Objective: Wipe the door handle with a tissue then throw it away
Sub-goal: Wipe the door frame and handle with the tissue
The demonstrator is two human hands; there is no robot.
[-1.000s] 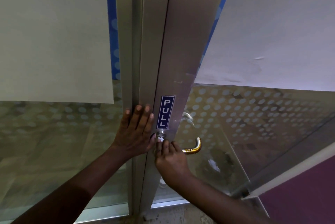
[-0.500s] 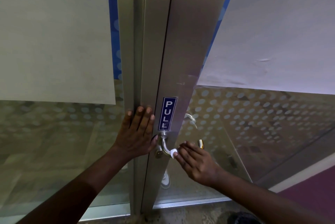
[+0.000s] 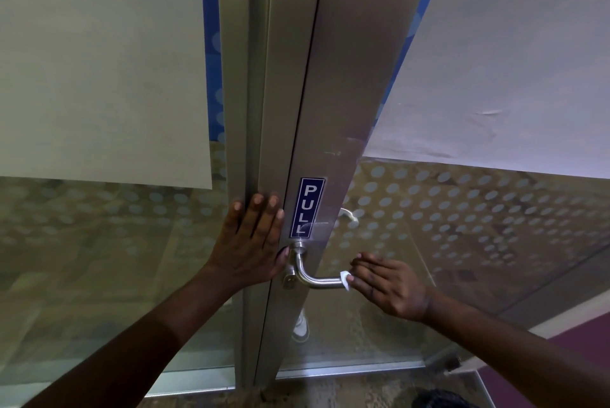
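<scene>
Frosted glass with pale dots flanks a brushed metal door frame (image 3: 336,84) bearing a blue PULL sign (image 3: 307,208). Below that sign, the door handle (image 3: 317,277) bends rightward into a horizontal lever. At the lever's free end, the right hand (image 3: 388,285) closes its fingers around a small white tissue (image 3: 345,279), pressing it against the metal. Left of the handle's base, the left hand (image 3: 252,242) lies flat and open on the frame, thumb beside the rosette.
</scene>
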